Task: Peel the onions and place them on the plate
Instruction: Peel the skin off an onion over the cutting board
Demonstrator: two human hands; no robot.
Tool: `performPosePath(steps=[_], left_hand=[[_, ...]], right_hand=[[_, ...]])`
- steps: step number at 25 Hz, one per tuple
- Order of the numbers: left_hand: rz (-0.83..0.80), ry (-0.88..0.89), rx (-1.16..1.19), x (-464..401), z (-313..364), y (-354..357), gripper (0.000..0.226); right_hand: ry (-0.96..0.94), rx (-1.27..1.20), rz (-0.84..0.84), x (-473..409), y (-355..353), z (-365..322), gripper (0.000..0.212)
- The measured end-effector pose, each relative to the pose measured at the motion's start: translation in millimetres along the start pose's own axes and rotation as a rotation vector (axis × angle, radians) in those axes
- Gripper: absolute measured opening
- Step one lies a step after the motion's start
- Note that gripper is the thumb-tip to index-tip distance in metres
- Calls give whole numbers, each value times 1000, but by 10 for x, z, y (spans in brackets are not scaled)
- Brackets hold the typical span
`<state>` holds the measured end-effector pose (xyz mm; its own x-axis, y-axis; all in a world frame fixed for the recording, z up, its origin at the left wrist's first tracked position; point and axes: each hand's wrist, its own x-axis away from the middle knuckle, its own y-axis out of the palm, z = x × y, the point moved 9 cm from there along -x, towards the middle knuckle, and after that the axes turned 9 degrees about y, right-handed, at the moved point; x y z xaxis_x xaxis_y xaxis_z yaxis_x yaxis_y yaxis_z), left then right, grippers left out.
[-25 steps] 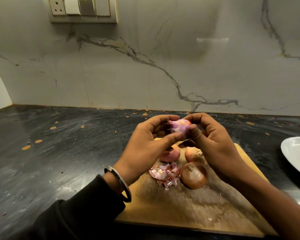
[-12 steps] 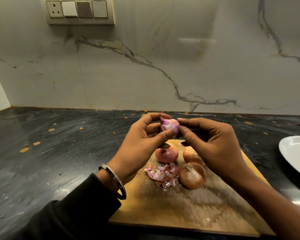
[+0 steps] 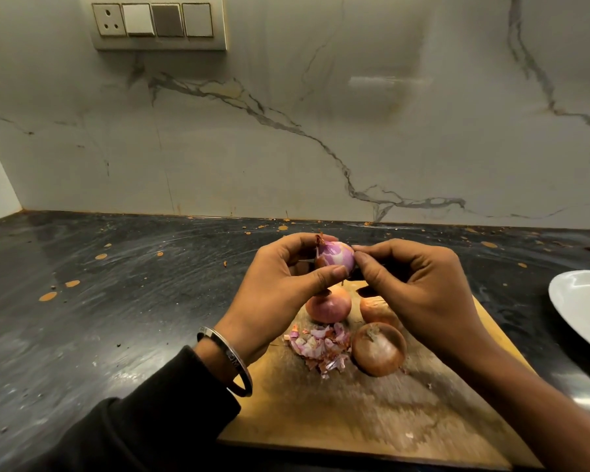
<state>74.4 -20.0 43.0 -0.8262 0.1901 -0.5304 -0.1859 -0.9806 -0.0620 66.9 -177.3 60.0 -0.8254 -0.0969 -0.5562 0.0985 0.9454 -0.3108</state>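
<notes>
A small purple onion, mostly stripped of its skin, is held above the wooden cutting board. My left hand grips it from the left, thumb under it. My right hand pinches its right side with thumb and fingertips. Below, on the board, lie three unpeeled onions: a pinkish one, a brown one partly hidden by my right hand, and a larger brown one. A heap of purple peelings lies beside them. The white plate sits at the right edge.
The board rests on a dark stone counter dotted with bits of skin. A marble wall with a switch panel stands behind. A metal bangle circles my left wrist.
Both hands have turned the onion, showing more of its peeled purple side, and my right fingers have shifted to its right edge. The view has tilted slightly.
</notes>
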Motion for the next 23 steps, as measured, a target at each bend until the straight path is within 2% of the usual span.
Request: performPosePath(steps=[9, 17, 20, 23], left_hand=[[9, 11, -29, 24, -10, 27, 47], [-50, -57, 90, 8, -103, 56, 36], [-64, -54, 102, -9, -98, 59, 36], [-59, -50, 101, -8, -97, 68, 41]], right_hand=[[-17, 135, 84, 30, -51, -21, 6], [129, -65, 23, -8, 5, 150, 7], [148, -124, -19, -13, 55, 156, 18], [160, -155, -26, -11, 64, 162, 13]])
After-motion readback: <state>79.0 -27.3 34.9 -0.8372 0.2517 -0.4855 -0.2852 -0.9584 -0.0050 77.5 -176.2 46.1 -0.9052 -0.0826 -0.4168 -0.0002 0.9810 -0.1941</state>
